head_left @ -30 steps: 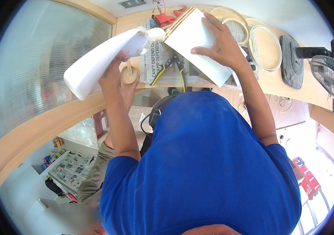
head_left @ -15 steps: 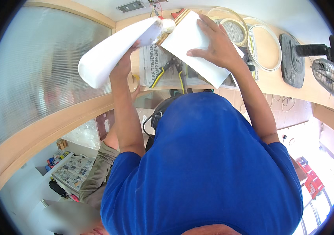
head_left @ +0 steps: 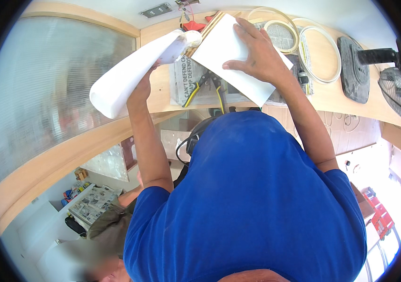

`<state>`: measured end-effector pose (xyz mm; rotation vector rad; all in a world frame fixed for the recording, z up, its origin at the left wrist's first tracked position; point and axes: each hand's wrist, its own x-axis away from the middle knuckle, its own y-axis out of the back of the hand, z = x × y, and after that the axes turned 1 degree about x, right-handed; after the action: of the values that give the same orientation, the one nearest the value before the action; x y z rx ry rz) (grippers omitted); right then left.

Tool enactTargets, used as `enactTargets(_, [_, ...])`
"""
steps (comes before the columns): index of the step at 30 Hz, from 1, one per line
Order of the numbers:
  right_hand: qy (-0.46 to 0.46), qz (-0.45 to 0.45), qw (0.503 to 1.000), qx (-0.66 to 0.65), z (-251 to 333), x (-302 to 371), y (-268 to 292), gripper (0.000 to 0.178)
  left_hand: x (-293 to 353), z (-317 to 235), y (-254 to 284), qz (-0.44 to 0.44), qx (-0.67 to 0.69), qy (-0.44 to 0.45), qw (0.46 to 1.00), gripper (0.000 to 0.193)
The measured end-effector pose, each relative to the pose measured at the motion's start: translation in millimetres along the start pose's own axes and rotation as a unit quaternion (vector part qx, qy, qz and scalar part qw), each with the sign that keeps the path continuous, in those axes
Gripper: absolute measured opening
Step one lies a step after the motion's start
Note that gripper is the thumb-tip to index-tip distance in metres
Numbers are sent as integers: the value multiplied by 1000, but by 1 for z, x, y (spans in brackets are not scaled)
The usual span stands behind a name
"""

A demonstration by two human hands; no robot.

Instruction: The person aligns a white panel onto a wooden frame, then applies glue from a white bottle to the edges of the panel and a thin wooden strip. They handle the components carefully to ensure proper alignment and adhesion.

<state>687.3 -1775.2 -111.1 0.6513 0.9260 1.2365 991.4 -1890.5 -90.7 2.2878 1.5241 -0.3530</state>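
Note:
My left hand (head_left: 142, 84) is closed around a white plastic bottle (head_left: 125, 77), held tilted with its broad base toward me. The bottle's smudged narrow end (head_left: 191, 39) is at the striped edge of a white-faced board (head_left: 228, 51); whether they touch I cannot tell. My right hand (head_left: 260, 56) lies on the board's white face, fingers stretched and thumb spread away from them. Yellow-and-black pliers (head_left: 205, 88) lie on newspaper (head_left: 178, 77) just below the board, handles toward me.
Coiled pale edging strip (head_left: 320, 30) lies right of the board. Farther right are a black stand base (head_left: 352, 70) and a fan (head_left: 396, 91). A ribbed translucent panel (head_left: 54, 94) borders the left. Another person (head_left: 111, 221) is at the lower left.
The bottle and my left hand have shifted slightly left and toward me along the board's edge. My right hand and the board stay nearly in place. The other person has moved a little.

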Motion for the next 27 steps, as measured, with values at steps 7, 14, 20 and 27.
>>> enactTargets(7, [9, 7, 1000, 11, 1, -2, 0, 106, -24, 30, -12, 0, -123, -127, 984, 21])
enactTargets(14, [-21, 12, 1000, 6, 5, 0, 2, 104, -5, 15, 9, -11, -162, -83, 983, 19])
enactTargets(20, [-18, 15, 1000, 8, 4, -1, 1, 104, -35, 45, -14, -25, -238, -169, 956, 15])
enactTargets(27, [-32, 21, 999, -5, 3, -1, 6, 102, -36, 29, -19, -11, -310, -123, 943, 18])
